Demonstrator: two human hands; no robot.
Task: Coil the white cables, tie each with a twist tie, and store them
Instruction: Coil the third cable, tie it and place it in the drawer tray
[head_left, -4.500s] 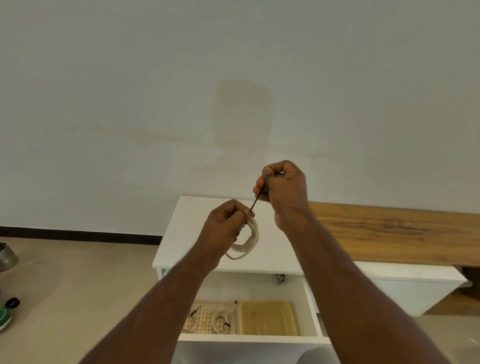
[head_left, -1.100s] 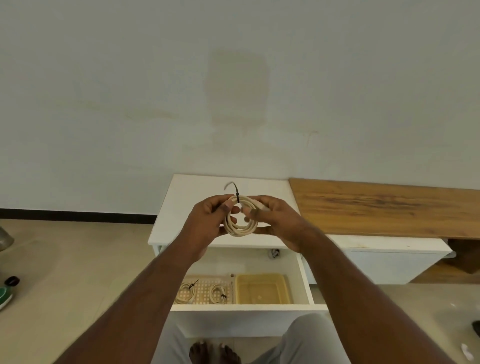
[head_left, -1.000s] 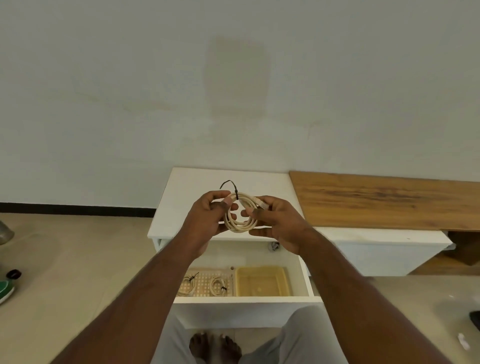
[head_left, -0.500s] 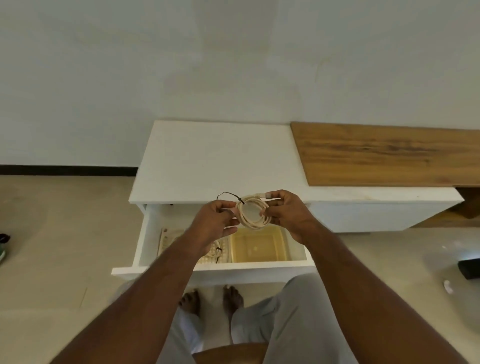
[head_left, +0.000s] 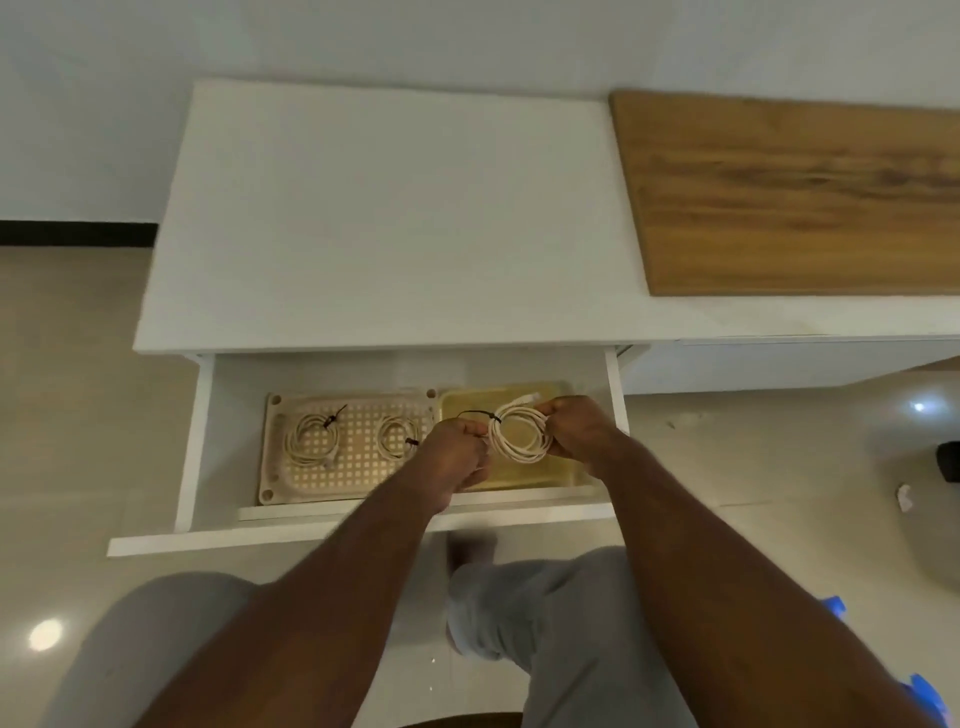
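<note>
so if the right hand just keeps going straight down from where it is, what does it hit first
Most likely the yellow tray in the open drawer. The right hand holds the coiled cable over it, so the coil probably touches first. The height above the tray is unclear.

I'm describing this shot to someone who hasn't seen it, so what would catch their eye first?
First, the two hands at centre: the left hand and right hand hold a coiled white cable, tied with a dark twist tie, over the open drawer. Below it lies a yellowish tray; left of that, a perforated tray holds two tied coils.
</note>
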